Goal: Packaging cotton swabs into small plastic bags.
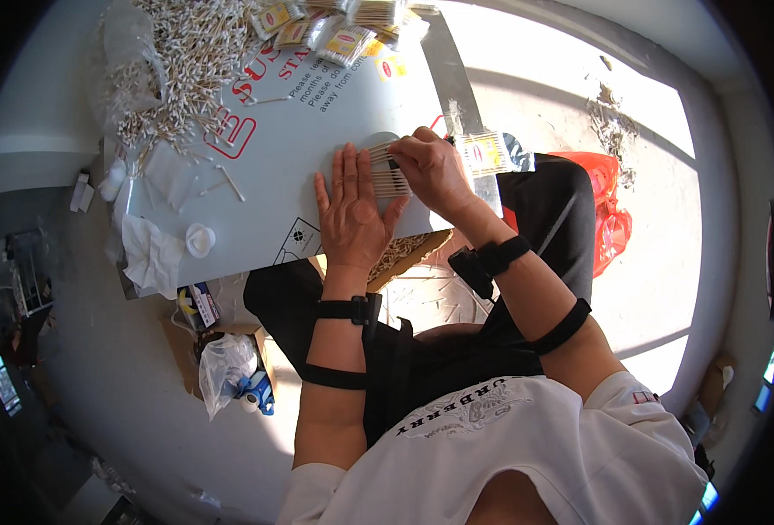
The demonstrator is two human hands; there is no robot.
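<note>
Fingers of the right hand (431, 166) pinch the row of cotton swabs (389, 175) on the white board (273, 175); left hand (349, 210) lies flat, fingers spread, just left of them. Sticks run left-right; the right's nearer.

One head-worn fisheye looks steeply down, close over the board (317, 122) (edges bending).
</note>
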